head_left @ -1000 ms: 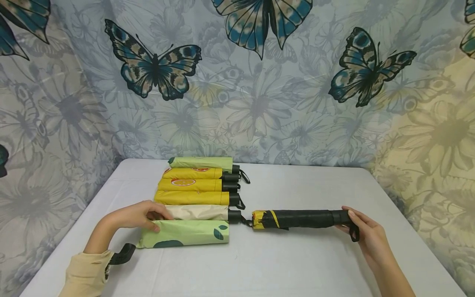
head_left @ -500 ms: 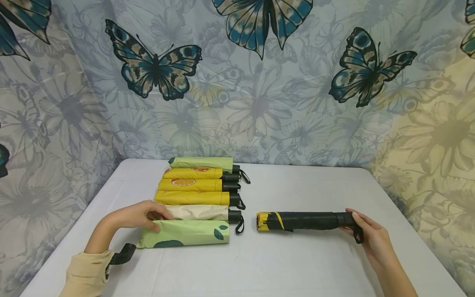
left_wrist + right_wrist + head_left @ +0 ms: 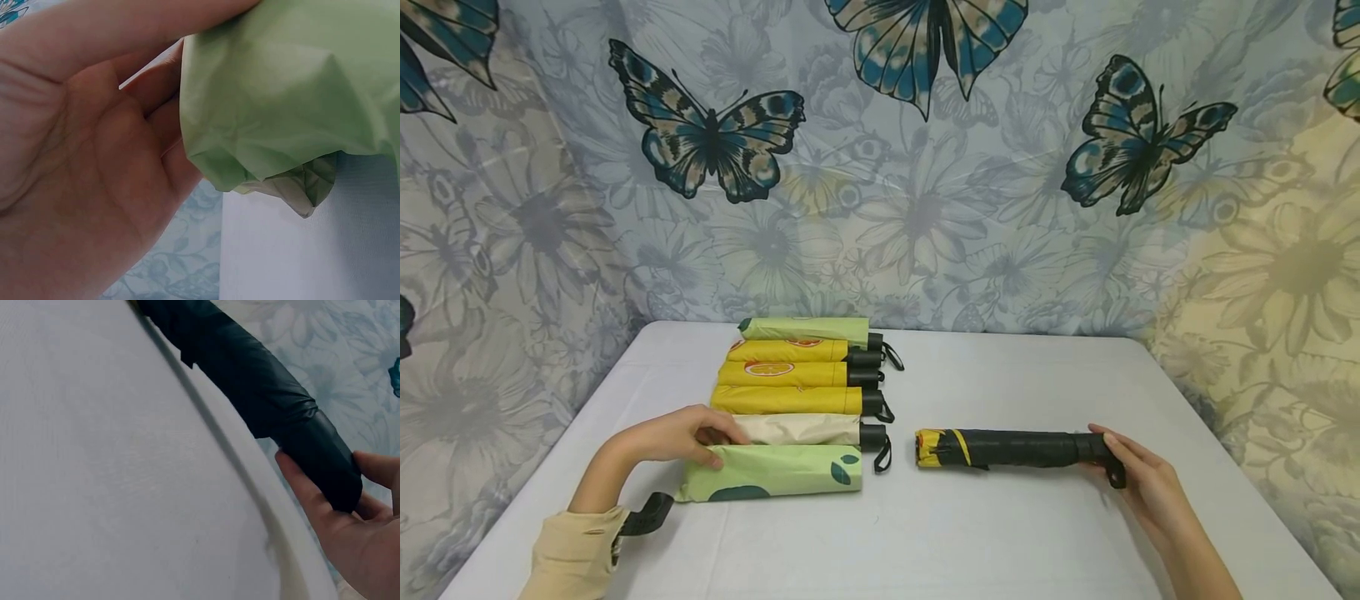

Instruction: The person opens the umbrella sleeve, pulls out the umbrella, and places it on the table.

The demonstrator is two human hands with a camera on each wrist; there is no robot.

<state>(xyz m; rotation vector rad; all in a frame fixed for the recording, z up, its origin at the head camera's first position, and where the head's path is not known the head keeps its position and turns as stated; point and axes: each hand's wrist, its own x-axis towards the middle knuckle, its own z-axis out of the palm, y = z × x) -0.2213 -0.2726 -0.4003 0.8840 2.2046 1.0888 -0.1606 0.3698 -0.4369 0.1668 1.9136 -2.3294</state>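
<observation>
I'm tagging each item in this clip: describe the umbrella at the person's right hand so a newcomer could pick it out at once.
On the white table, a row of folded umbrellas lies left of centre. To its right, alone, lies the black umbrella, its handle end held by the right hand. It is the only dark one, with a yellow tip, and touches none of the others.

On the surface (image 3: 1000, 533), six folded umbrellas (image 3: 790, 400) lie side by side, left of a lone umbrella (image 3: 1007, 448).
</observation>
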